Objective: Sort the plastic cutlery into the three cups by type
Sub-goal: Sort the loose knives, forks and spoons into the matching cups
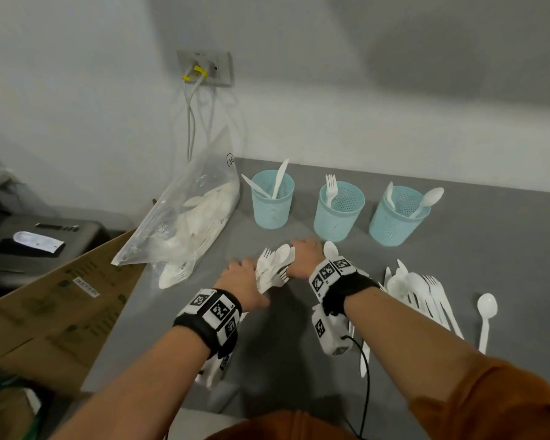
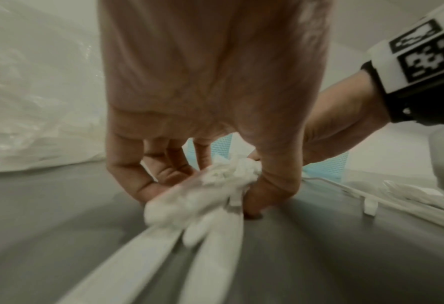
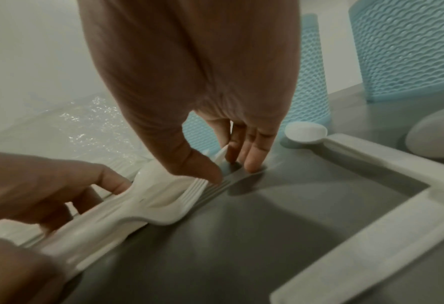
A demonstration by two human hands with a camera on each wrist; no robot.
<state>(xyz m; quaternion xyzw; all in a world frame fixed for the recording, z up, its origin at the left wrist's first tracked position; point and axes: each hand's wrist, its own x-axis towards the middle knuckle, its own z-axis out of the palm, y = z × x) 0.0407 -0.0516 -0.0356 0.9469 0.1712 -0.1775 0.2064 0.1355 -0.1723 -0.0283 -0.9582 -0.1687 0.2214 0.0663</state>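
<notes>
A mixed bundle of white plastic cutlery [image 1: 273, 268] lies on the grey table between my hands. My left hand [image 1: 240, 274] grips its handle end, fingers and thumb curled round it [image 2: 210, 185]. My right hand [image 1: 304, 257] stands at the head end, straight fingers [image 3: 252, 162] touching the table and the thumb against the fork tines [image 3: 203, 185]. Behind stand three light blue mesh cups: the left cup [image 1: 272, 211] holds knives, the middle cup [image 1: 338, 217] a fork, the right cup [image 1: 399, 223] spoons.
A clear bag [image 1: 188, 223] with more cutlery leans at the table's left edge, beside a cardboard box [image 1: 54, 312]. A loose pile of cutlery [image 1: 423, 296] and a single spoon [image 1: 486, 312] lie to the right. Another spoon [image 1: 331, 249] lies by my right hand.
</notes>
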